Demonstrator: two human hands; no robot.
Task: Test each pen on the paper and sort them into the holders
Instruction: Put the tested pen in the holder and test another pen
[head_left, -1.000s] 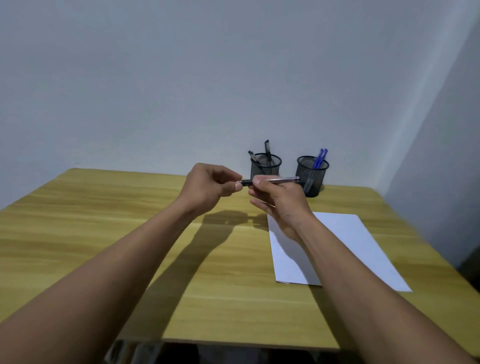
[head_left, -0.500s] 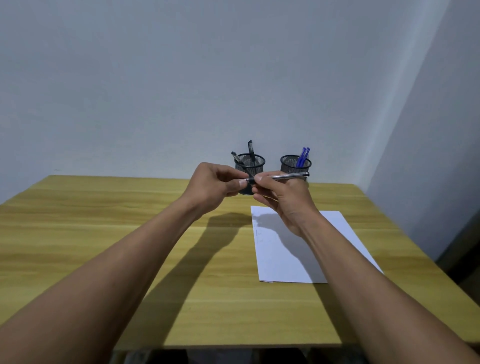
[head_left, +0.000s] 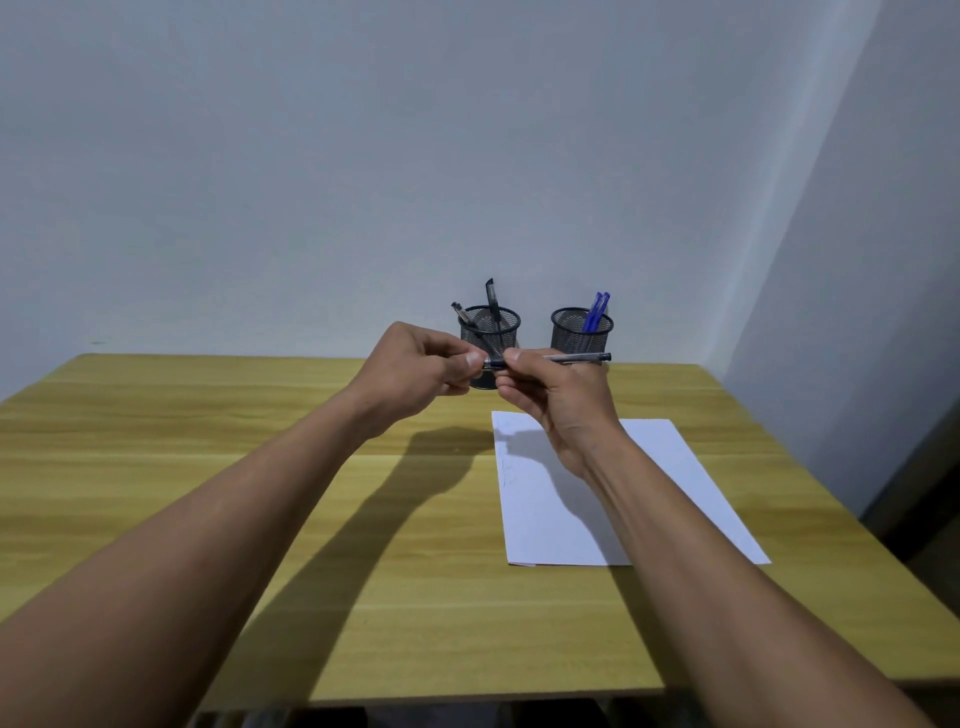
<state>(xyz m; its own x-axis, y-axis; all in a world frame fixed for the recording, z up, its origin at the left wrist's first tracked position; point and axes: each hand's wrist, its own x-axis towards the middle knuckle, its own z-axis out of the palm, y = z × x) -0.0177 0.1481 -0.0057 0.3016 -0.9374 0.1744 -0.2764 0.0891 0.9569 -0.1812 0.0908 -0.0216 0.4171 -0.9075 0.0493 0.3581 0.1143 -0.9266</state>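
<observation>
A slim clear pen with dark ends (head_left: 574, 357) lies level in the air above the table. My right hand (head_left: 553, 402) grips its barrel, and my left hand (head_left: 415, 371) pinches its left end, where a dark cap sits. Below lies a white sheet of paper (head_left: 670, 467) with faint scribbles near its left edge. At the back stand two black mesh holders: the left holder (head_left: 493, 325) has black pens in it, the right holder (head_left: 571, 332) has blue pens (head_left: 595, 310).
The wooden table (head_left: 208, 441) runs to a grey wall behind the holders. A second wall closes in on the right, past the table's right edge. My forearms cast a broad shadow across the middle of the table.
Both hands stay joined on the pen; the pen sits slightly lower against the holders. The view has shifted, so the holders and paper appear further left than a second ago.
</observation>
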